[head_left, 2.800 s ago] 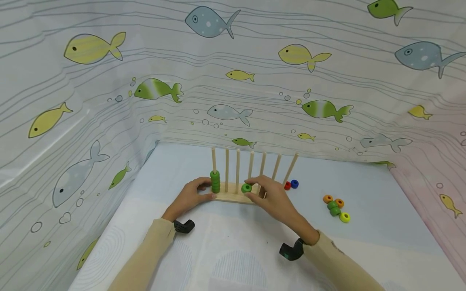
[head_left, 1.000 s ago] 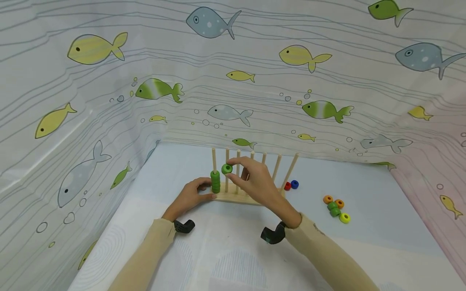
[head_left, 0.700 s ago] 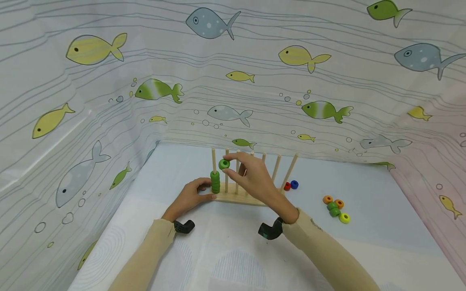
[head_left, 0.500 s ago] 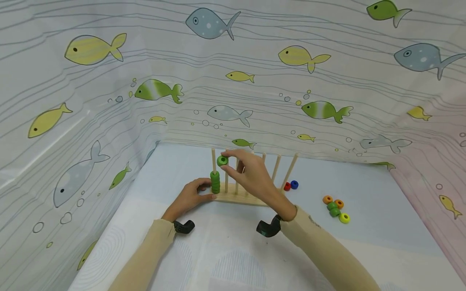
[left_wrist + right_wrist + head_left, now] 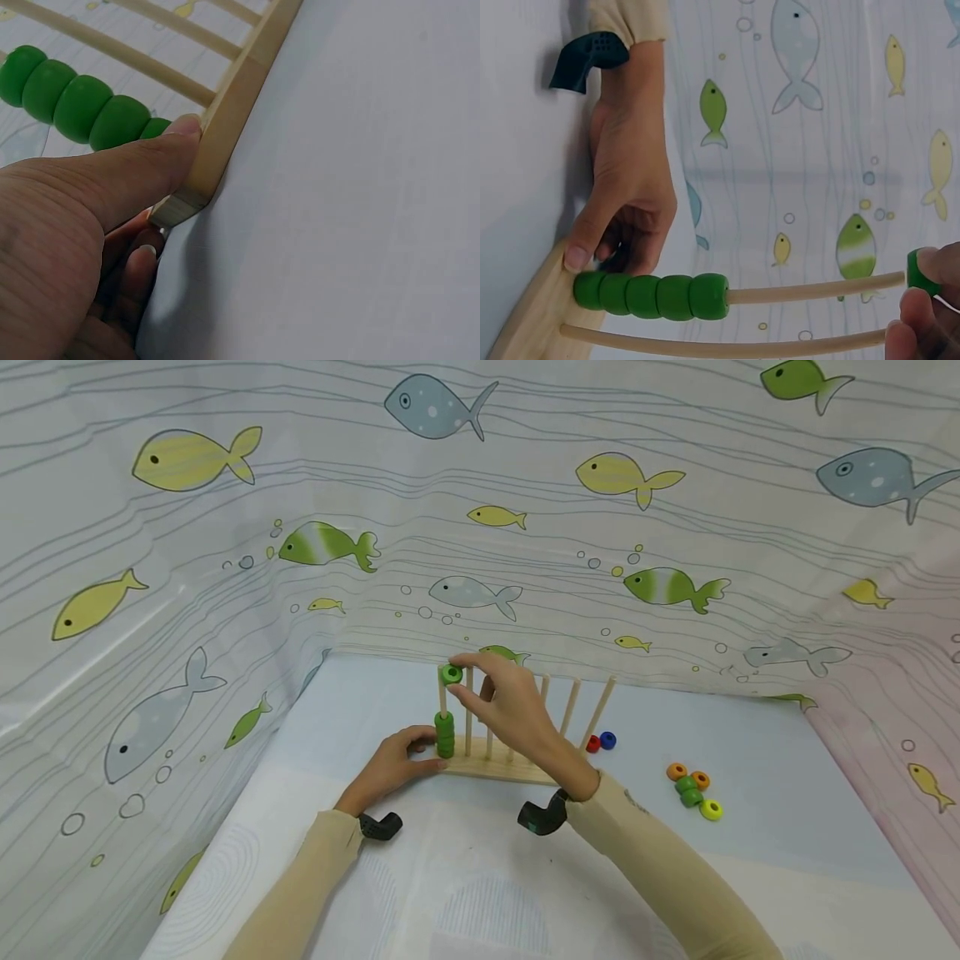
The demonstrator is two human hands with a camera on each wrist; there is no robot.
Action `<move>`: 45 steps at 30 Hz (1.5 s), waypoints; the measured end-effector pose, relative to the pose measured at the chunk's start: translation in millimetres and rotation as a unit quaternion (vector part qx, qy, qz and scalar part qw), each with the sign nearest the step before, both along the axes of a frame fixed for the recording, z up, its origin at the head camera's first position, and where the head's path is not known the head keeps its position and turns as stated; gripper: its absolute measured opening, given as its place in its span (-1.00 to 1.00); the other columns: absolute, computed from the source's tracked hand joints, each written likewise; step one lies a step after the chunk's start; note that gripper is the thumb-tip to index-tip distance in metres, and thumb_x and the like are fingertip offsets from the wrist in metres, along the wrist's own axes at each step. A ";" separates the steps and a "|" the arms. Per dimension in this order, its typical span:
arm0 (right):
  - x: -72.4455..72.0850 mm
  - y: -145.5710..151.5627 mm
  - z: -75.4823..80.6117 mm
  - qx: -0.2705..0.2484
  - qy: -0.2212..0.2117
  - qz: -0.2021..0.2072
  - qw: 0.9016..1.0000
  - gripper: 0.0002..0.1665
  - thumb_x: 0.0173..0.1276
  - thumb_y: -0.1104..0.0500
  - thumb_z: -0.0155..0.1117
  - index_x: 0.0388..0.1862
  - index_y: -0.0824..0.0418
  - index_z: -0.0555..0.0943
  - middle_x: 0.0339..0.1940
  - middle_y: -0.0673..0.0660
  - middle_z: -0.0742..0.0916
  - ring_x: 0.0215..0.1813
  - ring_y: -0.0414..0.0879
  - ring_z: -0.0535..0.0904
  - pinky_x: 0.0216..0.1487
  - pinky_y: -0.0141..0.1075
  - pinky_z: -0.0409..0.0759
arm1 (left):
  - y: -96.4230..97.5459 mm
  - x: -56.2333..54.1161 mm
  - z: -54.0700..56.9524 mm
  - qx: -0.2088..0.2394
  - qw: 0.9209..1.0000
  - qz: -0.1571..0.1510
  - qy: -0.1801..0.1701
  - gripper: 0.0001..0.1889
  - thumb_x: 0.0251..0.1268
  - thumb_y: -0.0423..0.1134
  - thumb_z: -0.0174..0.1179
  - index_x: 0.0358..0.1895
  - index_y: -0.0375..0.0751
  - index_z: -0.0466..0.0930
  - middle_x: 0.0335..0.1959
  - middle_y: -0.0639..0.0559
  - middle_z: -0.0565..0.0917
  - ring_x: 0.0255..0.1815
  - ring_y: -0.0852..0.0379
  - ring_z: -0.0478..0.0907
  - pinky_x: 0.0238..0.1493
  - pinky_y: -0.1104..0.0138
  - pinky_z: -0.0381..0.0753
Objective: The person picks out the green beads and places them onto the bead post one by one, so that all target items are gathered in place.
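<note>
A wooden peg stand (image 5: pixel 487 767) with several upright pegs stands on the table. Several green beads (image 5: pixel 445 737) are stacked on its leftmost peg. My left hand (image 5: pixel 392 766) grips the left end of the base, its thumb on the edge beside the lowest bead (image 5: pixel 155 127) in the left wrist view. Between thumb and fingertips my right hand (image 5: pixel 517 710) pinches another green bead (image 5: pixel 452 674) at the top of that leftmost peg. The right wrist view has this bead (image 5: pixel 921 274) right at the peg's tip; whether the tip is inside the hole I cannot tell.
Right of the stand lie a red bead (image 5: pixel 593 743) and a blue bead (image 5: pixel 607 740). Farther right is a cluster of orange beads (image 5: pixel 677 772), green beads (image 5: pixel 691 797) and a yellow bead (image 5: pixel 711 810). A fish-patterned sheet (image 5: pixel 555 552) walls the table's back and sides.
My right hand has carried the green bead up and leftward, from low among the middle pegs to the leftmost peg's tip. The left hand has stayed on the base.
</note>
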State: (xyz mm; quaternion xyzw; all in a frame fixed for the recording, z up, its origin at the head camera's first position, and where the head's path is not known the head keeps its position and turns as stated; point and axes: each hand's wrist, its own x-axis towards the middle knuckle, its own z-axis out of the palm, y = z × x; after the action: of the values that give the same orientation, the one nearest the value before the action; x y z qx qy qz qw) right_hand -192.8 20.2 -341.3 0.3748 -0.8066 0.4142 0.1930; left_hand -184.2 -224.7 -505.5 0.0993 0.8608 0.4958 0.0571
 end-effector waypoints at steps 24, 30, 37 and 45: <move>-5.4 -13.4 5.2 -0.009 -0.001 -0.009 1.000 -0.60 0.40 0.23 0.45 0.20 0.22 0.68 0.08 0.09 0.76 -0.56 -0.25 0.43 -0.50 -0.38 0.48 | -0.7 -2.3 -4.2 0.001 1.000 -0.007 0.011 -0.40 0.23 -0.02 0.51 0.32 0.00 0.56 0.24 0.11 0.62 0.26 0.07 0.53 0.35 0.10 0.50; -6.3 -15.3 5.9 -0.006 -0.009 -0.015 1.000 -0.60 0.41 0.23 0.45 0.20 0.23 0.68 0.08 0.08 0.77 -0.61 -0.28 0.44 -0.54 -0.37 0.48 | 0.3 -1.2 -2.9 -0.003 1.000 -0.009 0.017 -0.39 0.23 -0.01 0.51 0.33 -0.02 0.56 0.25 0.08 0.62 0.26 0.04 0.53 0.34 0.08 0.50; -4.9 -16.8 3.7 -0.010 -0.052 0.000 0.999 -0.67 0.45 0.26 0.39 0.17 0.24 0.68 -0.25 0.08 0.75 -0.74 -0.35 0.48 -0.72 -0.36 0.45 | 0.4 -1.9 -4.1 0.000 1.000 -0.011 0.021 -0.39 0.23 -0.02 0.51 0.32 -0.02 0.56 0.24 0.09 0.62 0.27 0.05 0.53 0.34 0.08 0.50; 0.0 -11.4 -1.7 -0.023 -0.043 0.012 0.999 -0.76 0.45 0.28 0.38 0.07 0.21 0.71 -0.26 0.03 0.71 -0.76 -0.35 0.44 -0.73 -0.35 0.41 | 0.1 -0.9 -3.7 0.005 1.000 -0.009 0.026 -0.40 0.22 -0.04 0.52 0.31 -0.04 0.57 0.23 0.06 0.62 0.25 0.01 0.54 0.34 0.04 0.50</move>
State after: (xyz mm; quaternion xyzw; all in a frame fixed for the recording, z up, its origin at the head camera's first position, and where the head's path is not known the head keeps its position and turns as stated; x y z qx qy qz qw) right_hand -192.8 8.8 -343.0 0.3617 -0.8001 0.4504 0.1620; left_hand -185.1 -224.6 -509.2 0.1202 0.8585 0.4971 0.0387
